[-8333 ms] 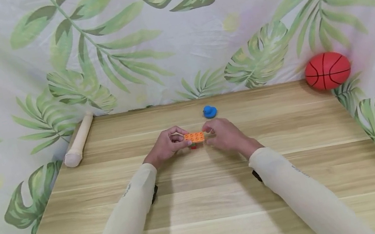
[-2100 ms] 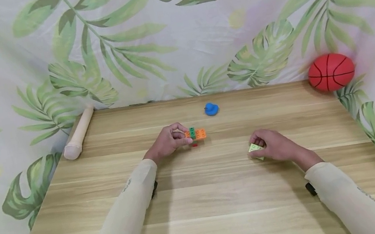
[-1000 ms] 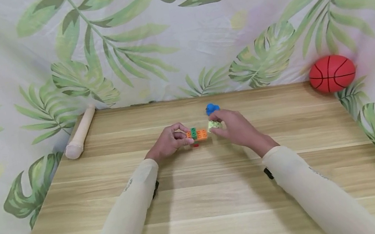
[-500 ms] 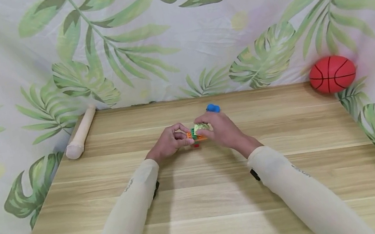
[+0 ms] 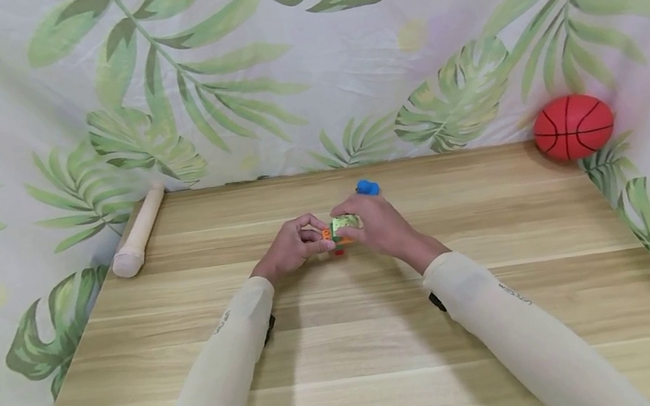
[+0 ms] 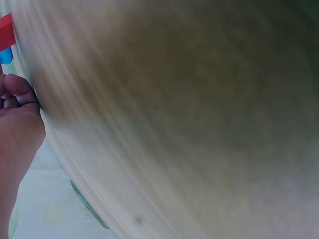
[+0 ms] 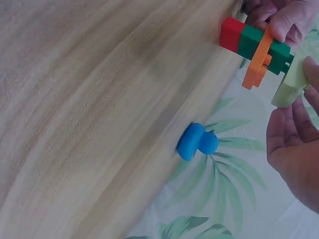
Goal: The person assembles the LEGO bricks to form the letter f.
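My left hand (image 5: 290, 247) grips a small upright stack of toy building bricks at mid-table. From the bottom, the right wrist view shows a red brick (image 7: 232, 34), a green brick (image 7: 250, 42), a flat orange brick (image 7: 256, 62) and another green brick (image 7: 279, 57). A pale green brick (image 7: 290, 84) is pinched between the thumb and fingers of my right hand (image 5: 382, 223). It sits right at the studs of the upper green brick, covering most of the stack in the head view. The left wrist view catches only the red brick (image 6: 6, 32) and some curled fingers.
Just behind my right hand, a blue toy duck (image 5: 367, 187) stands on the wooden table (image 5: 355, 372). A red basketball (image 5: 573, 127) lies at the back right corner. Along the left edge lies a pale microphone-shaped object (image 5: 139, 232). Leaf-print cloth (image 5: 248, 64) hangs behind the table.
An upper green brick has joined the orange one since the oldest frame. My right hand has brought the pale green brick leftward from the table's right side onto the stack's top. My left hand stays put.
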Demonstrator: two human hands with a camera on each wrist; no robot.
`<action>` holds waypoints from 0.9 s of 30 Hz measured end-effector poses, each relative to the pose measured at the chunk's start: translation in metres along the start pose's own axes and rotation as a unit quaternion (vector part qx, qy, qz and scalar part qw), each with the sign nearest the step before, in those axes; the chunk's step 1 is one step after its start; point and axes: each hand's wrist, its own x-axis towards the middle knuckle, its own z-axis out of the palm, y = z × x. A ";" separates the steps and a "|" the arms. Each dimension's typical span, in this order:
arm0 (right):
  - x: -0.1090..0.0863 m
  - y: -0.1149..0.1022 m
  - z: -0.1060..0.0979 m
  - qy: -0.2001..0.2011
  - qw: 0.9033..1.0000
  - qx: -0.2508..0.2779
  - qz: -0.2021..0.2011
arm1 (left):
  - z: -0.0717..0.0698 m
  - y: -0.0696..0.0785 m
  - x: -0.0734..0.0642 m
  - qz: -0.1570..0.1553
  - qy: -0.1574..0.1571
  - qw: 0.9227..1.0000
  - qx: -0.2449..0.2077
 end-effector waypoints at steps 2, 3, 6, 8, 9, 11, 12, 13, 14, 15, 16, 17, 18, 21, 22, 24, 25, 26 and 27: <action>0.001 0.000 0.000 0.000 1.000 -0.002 0.005 | 0.000 -0.001 0.000 -0.001 -0.002 1.000 0.001; 0.002 0.000 0.000 0.001 1.000 -0.002 0.006 | -0.001 -0.001 -0.001 -0.001 -0.002 1.000 0.001; 0.004 -0.001 0.001 0.000 1.000 0.001 0.004 | -0.001 0.000 -0.002 0.000 -0.001 1.000 0.003; 0.005 -0.002 0.002 -0.001 1.000 0.001 0.002 | -0.001 0.000 -0.003 0.002 0.001 1.000 0.004; 0.006 -0.003 0.002 -0.004 1.000 -0.001 0.000 | -0.002 0.001 -0.003 0.002 0.000 1.000 0.004; 0.008 -0.004 0.002 -0.010 1.000 -0.005 -0.004 | -0.001 0.001 -0.003 0.004 -0.001 1.000 0.004; 0.008 -0.004 0.002 -0.013 1.000 -0.007 -0.004 | -0.001 0.001 -0.003 0.006 -0.001 1.000 0.004; 0.009 -0.004 0.002 -0.016 1.000 -0.009 -0.003 | -0.001 0.001 -0.002 0.007 -0.002 1.000 0.003; 0.009 -0.004 0.002 -0.018 1.000 -0.011 -0.002 | -0.001 0.001 -0.002 0.008 -0.002 1.000 0.002; 0.009 -0.004 0.002 -0.021 1.000 -0.012 0.001 | 0.000 0.001 -0.002 0.010 -0.003 1.000 0.003; 0.009 -0.003 0.001 -0.022 1.000 -0.011 0.004 | 0.000 0.001 -0.001 0.012 -0.002 1.000 0.003; 0.009 -0.003 0.001 -0.023 1.000 -0.012 0.006 | 0.000 0.002 -0.002 0.012 -0.001 1.000 0.005; 0.009 -0.003 0.000 -0.025 1.000 -0.013 0.007 | 0.000 0.003 -0.002 0.013 -0.001 1.000 0.005; 0.009 -0.004 -0.003 -0.033 0.999 -0.022 0.008 | 0.001 0.004 -0.001 0.013 -0.003 1.000 0.000; 0.010 -0.004 -0.004 -0.036 0.999 -0.026 0.007 | 0.001 0.004 -0.001 0.013 -0.004 1.000 -0.002; 0.011 -0.005 -0.005 -0.042 0.999 -0.033 0.006 | 0.001 0.003 -0.001 0.013 -0.005 1.000 -0.008; 0.011 -0.006 -0.006 -0.046 0.998 -0.037 0.006 | 0.001 0.003 0.000 0.013 -0.006 1.000 -0.009; 0.012 -0.006 -0.006 -0.049 0.998 -0.040 0.006 | 0.001 0.002 0.000 0.012 -0.006 1.000 -0.010; 0.013 -0.006 -0.006 -0.054 0.998 -0.042 0.007 | 0.001 0.001 0.000 0.011 -0.005 1.000 -0.010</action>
